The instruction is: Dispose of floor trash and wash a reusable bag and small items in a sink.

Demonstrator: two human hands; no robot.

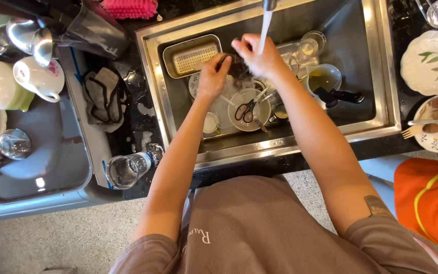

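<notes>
both hands grip dark item between them, under water stream

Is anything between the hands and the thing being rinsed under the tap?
Nothing visible. The left hand and right hand both touch the small dark item under the running water, above the bowl with scissors. What the item is cannot be told.

Two bare hands, left and right; one pair of black-handled scissors; two white leaf-patterned plates; one perforated metal tray.
</notes>
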